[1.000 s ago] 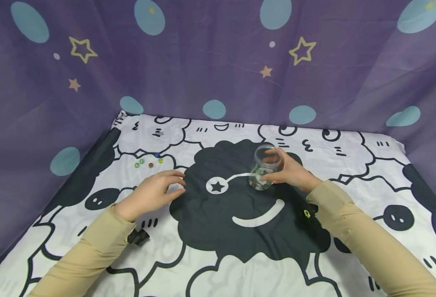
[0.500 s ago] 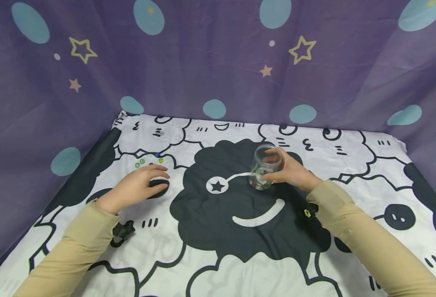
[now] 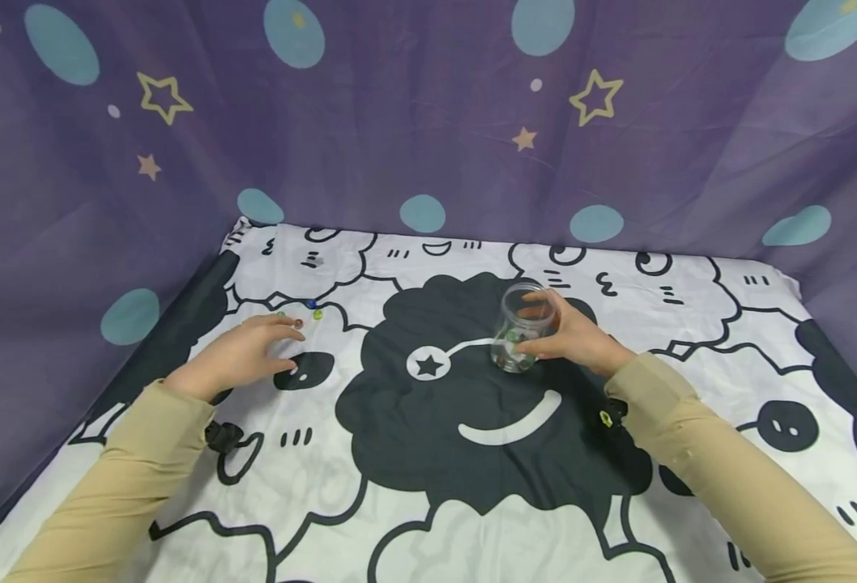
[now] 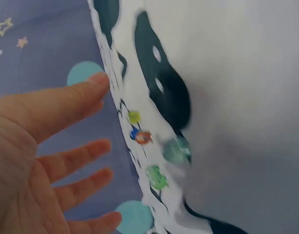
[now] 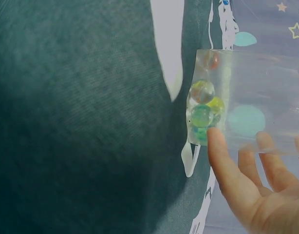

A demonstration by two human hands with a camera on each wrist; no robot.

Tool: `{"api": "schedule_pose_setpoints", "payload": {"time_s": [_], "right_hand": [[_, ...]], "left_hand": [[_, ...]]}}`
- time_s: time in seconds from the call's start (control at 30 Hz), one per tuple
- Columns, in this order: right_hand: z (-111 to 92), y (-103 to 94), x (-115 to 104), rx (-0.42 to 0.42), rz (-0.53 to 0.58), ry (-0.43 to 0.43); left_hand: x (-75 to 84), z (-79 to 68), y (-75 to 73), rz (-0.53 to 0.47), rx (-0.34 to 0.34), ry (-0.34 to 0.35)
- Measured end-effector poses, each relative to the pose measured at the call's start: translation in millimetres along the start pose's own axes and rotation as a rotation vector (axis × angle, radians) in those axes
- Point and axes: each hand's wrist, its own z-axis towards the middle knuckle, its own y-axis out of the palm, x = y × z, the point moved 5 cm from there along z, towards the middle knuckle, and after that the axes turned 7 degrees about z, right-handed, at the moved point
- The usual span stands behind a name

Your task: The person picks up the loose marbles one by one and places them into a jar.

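Note:
My right hand [image 3: 577,336] grips a clear jar [image 3: 522,332] that stands upright on the black sheep's face, thumb on the near side and fingers round the back. In the right wrist view several glass marbles [image 5: 203,116] lie at the jar's bottom. My left hand [image 3: 235,358] hovers at the left with its fingers spread and nothing between them. Just past its fingertips lie a red-brown marble [image 3: 298,324], a yellow marble [image 3: 317,315] and a blue marble [image 3: 312,304]. Green marbles [image 4: 158,178] show in the left wrist view; in the head view the hand partly hides them.
A white cloth with black sheep drawings [image 3: 428,534] covers the table. Behind and beside it hangs a purple curtain [image 3: 399,121] with stars and teal ovals. Each wrist wears a small black camera, like the left one [image 3: 223,437].
My left hand has moved left and slightly up to the loose marbles, now covering some green ones. The right hand and the jar have stayed in place.

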Motion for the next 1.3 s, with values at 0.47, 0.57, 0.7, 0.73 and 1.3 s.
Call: {"api": "schedule_pose_setpoints", "payload": {"time_s": [0.47,0.57,0.7,0.73,1.3], "right_hand": [[0,-0.1,0,-0.002,0.01,0.0],[-1,0.1,0,-0.003,0.012,0.0],[-1,0.3,0,-0.002,0.012,0.001],[-1,0.3,0,-0.002,0.011,0.001],[-1,0.5,-2,-0.009,0.01,-0.008]], "left_hand": [[-29.7,-7.9,7.7,0.044,-0.01,-0.029],[-33.7,-8.2,9.9,0.034,-0.03,-0.043],[-36.4,-8.4,14.4,0.028,-0.051,-0.055],[-36.7,-8.5,15.1,0.026,-0.053,-0.053],[-38.9,-10.1,21.6,-0.039,-0.088,-0.087]]}}
